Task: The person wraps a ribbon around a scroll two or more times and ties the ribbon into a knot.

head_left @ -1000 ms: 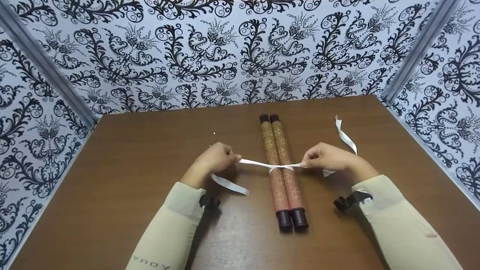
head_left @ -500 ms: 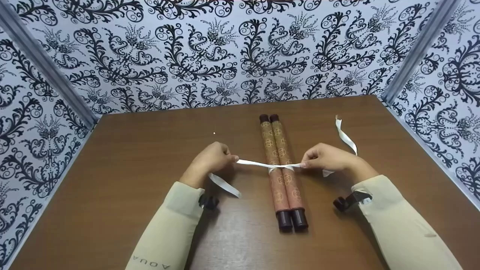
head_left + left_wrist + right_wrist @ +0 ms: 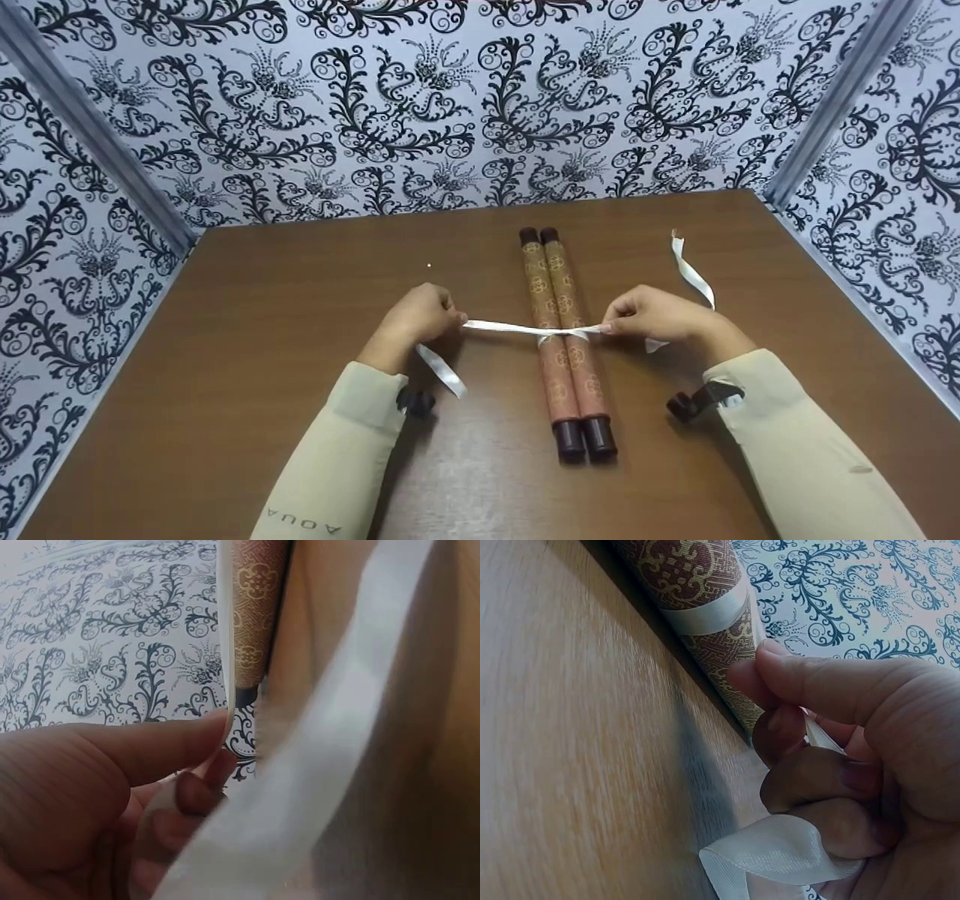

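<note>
Two rolled scrolls (image 3: 559, 360), patterned in red and gold with dark end caps, lie side by side on the table. A white ribbon (image 3: 506, 327) wraps their middle and crosses on top. Left of the scrolls, my left hand (image 3: 421, 319) pinches one ribbon end between thumb and fingers, and the stretch to the scrolls runs taut. A loose ribbon tail hangs below that hand, blurred and large in the left wrist view. My right hand (image 3: 651, 315) pinches the other end close to the right scroll. In the right wrist view, slack ribbon (image 3: 780, 851) trails from its curled fingers.
The brown wooden table (image 3: 285, 315) is enclosed at the back and sides by panels (image 3: 420, 97) with black scrollwork. A twisted ribbon tail (image 3: 691, 274) lies behind my right hand. One small white speck (image 3: 429, 265) lies left of the scrolls.
My left hand has drawn slightly left, lengthening the taut ribbon between it and the scrolls. Its hanging tail has swung left. The right hand and scrolls stay nearly still.
</note>
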The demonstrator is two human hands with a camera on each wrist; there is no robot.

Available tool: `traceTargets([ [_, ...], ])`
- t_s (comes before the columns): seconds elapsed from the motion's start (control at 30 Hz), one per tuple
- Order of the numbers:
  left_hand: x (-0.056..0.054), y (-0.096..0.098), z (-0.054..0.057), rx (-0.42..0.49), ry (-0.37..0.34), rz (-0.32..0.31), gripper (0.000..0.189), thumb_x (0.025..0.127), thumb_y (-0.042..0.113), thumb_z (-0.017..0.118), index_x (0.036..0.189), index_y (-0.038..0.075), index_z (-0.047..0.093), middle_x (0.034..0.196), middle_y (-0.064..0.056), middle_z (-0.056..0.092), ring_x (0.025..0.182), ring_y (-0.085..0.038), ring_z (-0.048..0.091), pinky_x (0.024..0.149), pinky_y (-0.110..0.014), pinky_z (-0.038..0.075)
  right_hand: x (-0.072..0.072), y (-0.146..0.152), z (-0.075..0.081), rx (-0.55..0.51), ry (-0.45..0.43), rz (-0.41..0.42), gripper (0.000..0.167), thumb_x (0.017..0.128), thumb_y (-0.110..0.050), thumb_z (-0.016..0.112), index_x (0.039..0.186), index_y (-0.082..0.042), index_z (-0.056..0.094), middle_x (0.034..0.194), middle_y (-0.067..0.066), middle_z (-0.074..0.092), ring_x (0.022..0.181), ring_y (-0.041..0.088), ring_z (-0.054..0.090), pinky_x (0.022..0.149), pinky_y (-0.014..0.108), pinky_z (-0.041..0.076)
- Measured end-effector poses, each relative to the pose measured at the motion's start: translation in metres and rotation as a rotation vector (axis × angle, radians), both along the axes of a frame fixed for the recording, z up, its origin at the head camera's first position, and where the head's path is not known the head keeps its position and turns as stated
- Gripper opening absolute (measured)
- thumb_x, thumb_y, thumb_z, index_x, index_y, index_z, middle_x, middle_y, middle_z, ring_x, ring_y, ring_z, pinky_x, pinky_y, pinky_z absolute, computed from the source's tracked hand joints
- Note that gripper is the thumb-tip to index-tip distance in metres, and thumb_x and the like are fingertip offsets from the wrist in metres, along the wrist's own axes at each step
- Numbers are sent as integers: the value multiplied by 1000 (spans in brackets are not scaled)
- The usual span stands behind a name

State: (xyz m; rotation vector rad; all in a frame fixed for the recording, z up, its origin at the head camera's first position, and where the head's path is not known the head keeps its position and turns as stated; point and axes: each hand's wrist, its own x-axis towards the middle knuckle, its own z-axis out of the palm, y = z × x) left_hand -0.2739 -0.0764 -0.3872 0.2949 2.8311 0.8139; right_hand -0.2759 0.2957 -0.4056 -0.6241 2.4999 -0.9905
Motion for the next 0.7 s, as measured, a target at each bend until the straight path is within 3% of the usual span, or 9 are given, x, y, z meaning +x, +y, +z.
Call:
traceTargets([
  [0.33, -2, 0, -6, -58, 27, 18, 20, 90, 13, 75, 73, 9, 66, 72, 3, 58, 70, -17, 51, 65, -31, 42, -1, 1, -2, 9, -43, -7, 20, 100, -24, 69, 98, -6, 77, 84, 0, 65, 67, 7, 54, 51, 25, 47],
  [0.6, 0, 6, -7, -62, 69, 6, 1, 91, 7, 73, 92, 8, 74, 94, -7, 75, 93, -27, 67, 89, -45, 54, 0, 0, -2, 12, -62, -10, 19, 99, -24, 70, 98, -6, 77, 83, 1, 64, 64, 7, 53, 50, 25, 46],
  [0.7, 2, 12, -8, -34, 118, -44, 5, 94, 7, 70, 97, 8, 75, 98, -8, 75, 98, -29, 69, 92, -47, 54, 1, 0, -2, 10, -70, -9, 20, 100, -24, 70, 98, -5, 77, 82, 0, 63, 61, 7, 51, 49, 26, 46],
])
